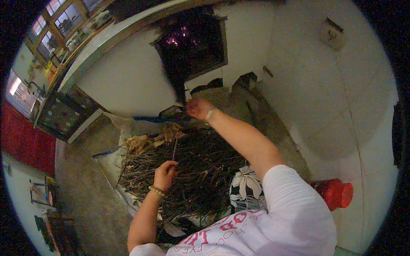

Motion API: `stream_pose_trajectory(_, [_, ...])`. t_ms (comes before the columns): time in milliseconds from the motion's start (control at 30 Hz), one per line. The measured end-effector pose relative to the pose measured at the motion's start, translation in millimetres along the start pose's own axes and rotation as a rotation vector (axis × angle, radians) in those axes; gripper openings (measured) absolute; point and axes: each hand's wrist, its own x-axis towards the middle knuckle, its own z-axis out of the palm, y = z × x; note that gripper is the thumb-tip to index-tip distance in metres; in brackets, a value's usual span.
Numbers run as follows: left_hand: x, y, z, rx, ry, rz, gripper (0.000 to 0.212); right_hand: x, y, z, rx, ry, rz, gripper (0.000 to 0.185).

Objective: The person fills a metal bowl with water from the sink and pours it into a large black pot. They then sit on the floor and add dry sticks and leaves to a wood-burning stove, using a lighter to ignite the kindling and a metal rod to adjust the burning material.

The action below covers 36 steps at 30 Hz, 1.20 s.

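A large heap of thin dry twigs lies before me on a pale sheet. My left hand, with a beaded bracelet at the wrist, is closed on a thin stick that points away over the heap. Beyond the pile, my right hand reaches forward, fingers bent, below the sooty opening of a stove. Small flames glow inside that opening. Blur and dark soot hide whether the right fingers hold anything. Dry husks or leaves lie along the far edge of the twigs.
A white wall rises on the right. A red container stands by my right side. Dark cabinet doors and a counter edge are at the left. Dark angular objects sit on the floor near the stove.
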Motion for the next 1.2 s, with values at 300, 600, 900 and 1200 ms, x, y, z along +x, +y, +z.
stream_pose_trajectory(300, [11.9, -3.8, 0.4, -0.121, -0.034, -0.041, 0.017, -14.7, -95.8, -8.2, -0.579, 0.576, -0.986, 0.025])
stream_pose_trajectory(600, [7.7, -10.3, -4.7, -0.052, -0.002, -0.026, 0.019, 56.9, -142.9, 11.7, -0.919, 0.897, -1.251, 0.040])
stream_pose_trajectory(900, [11.2, -12.1, 0.8, -0.105, 0.012, -0.037, 0.018, 14.0, -146.2, 37.9, -1.112, 0.899, -1.431, 0.040])
stream_pose_trajectory(1200, [12.4, -6.5, -4.6, -0.024, 0.048, 0.036, 0.021, 46.9, -157.4, 47.3, -0.315, 0.479, -1.291, 0.028])
